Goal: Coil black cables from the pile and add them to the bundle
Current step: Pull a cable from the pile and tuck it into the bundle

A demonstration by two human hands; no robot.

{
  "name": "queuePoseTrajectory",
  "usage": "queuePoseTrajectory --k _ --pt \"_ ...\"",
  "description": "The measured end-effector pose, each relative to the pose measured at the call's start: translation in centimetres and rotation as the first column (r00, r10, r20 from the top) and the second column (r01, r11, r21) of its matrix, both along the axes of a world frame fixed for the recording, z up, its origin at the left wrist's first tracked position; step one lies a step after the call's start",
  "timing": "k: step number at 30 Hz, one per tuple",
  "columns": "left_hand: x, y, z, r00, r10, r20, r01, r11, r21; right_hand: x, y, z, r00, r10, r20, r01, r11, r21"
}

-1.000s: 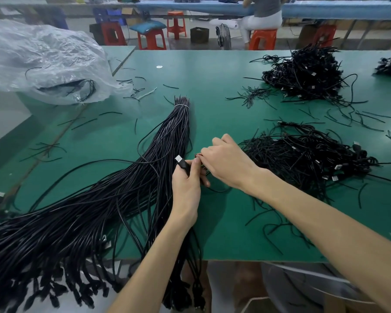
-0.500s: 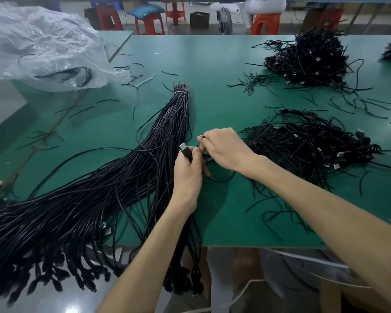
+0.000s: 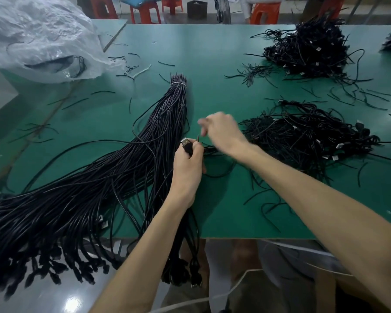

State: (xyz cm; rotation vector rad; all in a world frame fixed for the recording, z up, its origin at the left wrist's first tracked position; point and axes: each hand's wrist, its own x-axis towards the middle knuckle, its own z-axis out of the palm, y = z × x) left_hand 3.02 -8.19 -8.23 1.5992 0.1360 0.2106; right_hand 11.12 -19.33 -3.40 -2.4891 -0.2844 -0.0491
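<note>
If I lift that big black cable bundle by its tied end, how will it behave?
Probably floppy: the cable bundle is bound only by a pale tie at its far end and fans out loose nearer me. Likely heavy: so many strands. Its plugs hanging off the table may swing or snag.

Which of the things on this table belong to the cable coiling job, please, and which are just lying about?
Job: held cable, bundle, near pile.
Lying about: plastic bag, scraps, stools.
</note>
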Motion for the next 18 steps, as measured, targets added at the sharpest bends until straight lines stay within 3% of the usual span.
queuePoseTrajectory --k 3,11,15,18 --pt "-0.5 0.0 0.0 1.000 0.018 -0.008 -0.018 1.000 -0.022 1.9 -2.6 1.5 0.983 -0.173 0.065 0.169 0.984 0.060" --pt "0.0 0.0 -0.2 0.999 0.042 -0.022 -0.043 0.997 -0.066 1.5 -3.5 2.3 0.985 -0.146 -0.093 0.151 0.987 0.050" --pt "0.1 -0.2 0.0 0.997 0.068 -0.030 -0.071 0.990 -0.122 -2.2 -2.7 1.6 0.988 -0.114 0.104 0.111 0.993 0.030" --pt "0.3 -0.1 -0.2 0.996 0.081 -0.032 -0.085 0.984 -0.154 -5.0 -2.5 0.3 0.978 -0.063 0.197 0.089 0.988 -0.127"
